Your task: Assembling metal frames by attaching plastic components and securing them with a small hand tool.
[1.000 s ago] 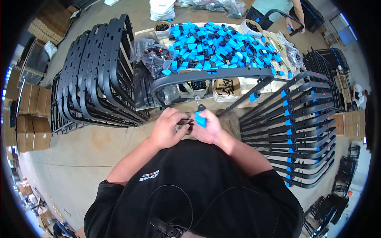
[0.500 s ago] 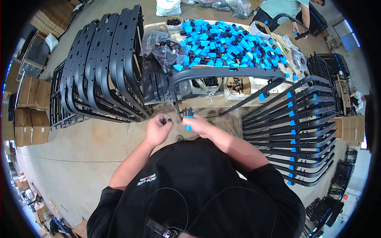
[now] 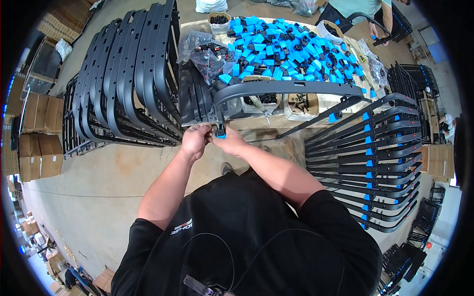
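A black curved tube frame lies across the front of the worktable, one leg coming down toward me. At that leg's near end, my right hand is closed on a blue-and-black plastic fitting, holding it against the tube. My left hand is at the left side of the fitting, thumb and fingers pinched together on a small black part, mostly hidden by the fingertips. Whether the fitting is fully around the tube cannot be made out.
A heap of blue-and-black fittings covers the worktable. Tubs of small black parts and a box of bolts stand around it. Black frames are stacked left and right. Another person handles a frame at the far right.
Both hands have moved forward and closer together. The fitting in my right hand has gone from beside the frame leg to its end, and my left hand has come up to it.
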Motion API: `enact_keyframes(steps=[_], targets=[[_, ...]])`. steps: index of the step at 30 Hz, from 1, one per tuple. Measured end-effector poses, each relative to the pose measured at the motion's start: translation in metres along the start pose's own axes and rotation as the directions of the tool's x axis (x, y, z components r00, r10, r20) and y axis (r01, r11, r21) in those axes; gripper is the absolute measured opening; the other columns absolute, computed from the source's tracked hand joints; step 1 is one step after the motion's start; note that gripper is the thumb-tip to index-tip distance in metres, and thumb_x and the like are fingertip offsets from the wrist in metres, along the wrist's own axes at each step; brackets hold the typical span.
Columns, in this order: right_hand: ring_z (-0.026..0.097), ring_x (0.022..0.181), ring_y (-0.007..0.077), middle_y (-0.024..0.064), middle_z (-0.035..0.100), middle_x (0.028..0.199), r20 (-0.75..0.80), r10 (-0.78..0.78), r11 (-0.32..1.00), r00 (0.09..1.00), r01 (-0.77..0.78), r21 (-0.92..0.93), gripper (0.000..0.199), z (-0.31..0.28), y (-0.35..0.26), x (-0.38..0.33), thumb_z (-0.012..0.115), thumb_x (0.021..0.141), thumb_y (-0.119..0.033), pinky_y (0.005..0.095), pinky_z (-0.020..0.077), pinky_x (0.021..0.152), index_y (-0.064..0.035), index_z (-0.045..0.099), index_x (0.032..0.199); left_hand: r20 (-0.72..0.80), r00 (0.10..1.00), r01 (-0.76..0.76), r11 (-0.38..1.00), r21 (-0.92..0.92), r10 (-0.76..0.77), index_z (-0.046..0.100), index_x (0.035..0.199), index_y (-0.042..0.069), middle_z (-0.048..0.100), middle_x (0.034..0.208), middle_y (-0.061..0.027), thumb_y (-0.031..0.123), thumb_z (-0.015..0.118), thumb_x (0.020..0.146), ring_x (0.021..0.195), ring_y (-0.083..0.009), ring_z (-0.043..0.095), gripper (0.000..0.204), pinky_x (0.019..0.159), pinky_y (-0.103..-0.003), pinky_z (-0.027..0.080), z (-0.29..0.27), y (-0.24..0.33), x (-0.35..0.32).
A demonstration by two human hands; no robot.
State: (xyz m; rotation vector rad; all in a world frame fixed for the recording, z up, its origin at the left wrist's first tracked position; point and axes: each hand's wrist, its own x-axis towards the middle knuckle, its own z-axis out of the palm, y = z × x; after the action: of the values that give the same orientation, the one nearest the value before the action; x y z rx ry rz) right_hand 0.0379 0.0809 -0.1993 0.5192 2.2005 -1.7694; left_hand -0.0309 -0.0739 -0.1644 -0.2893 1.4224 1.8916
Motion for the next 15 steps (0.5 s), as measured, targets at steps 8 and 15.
enact_keyframes(steps=[8,15], targets=[[0.065,0.092,0.0187,0.0085,0.07,0.1,-0.066,0.035,0.993,0.997,-0.042,-0.107,0.043,-0.003,-0.009,-0.013,0.076,0.078,-0.021,0.0351,0.0522,0.084,-0.0046,0.064,0.116,-0.011,1.0,0.005,1.0,-0.014,-0.005,0.064,0.093,0.004,0.063,0.08,-0.0029,0.012,0.06,0.097,0.066,-0.0134,0.056,0.01,0.063,-0.028,0.047,-0.003,-0.002,-0.002],[0.069,0.101,0.0284,0.0166,0.072,0.108,0.038,0.022,1.0,0.999,-0.022,0.011,0.053,-0.01,-0.001,0.006,0.077,0.077,-0.028,0.0387,0.0526,0.09,-0.0008,0.062,0.121,-0.01,1.0,0.006,1.0,0.003,-0.006,0.064,0.093,0.005,0.061,0.079,-0.0021,0.011,0.059,0.098,0.069,-0.0121,0.056,0.009,0.064,-0.025,0.047,0.008,0.002,0.002]])
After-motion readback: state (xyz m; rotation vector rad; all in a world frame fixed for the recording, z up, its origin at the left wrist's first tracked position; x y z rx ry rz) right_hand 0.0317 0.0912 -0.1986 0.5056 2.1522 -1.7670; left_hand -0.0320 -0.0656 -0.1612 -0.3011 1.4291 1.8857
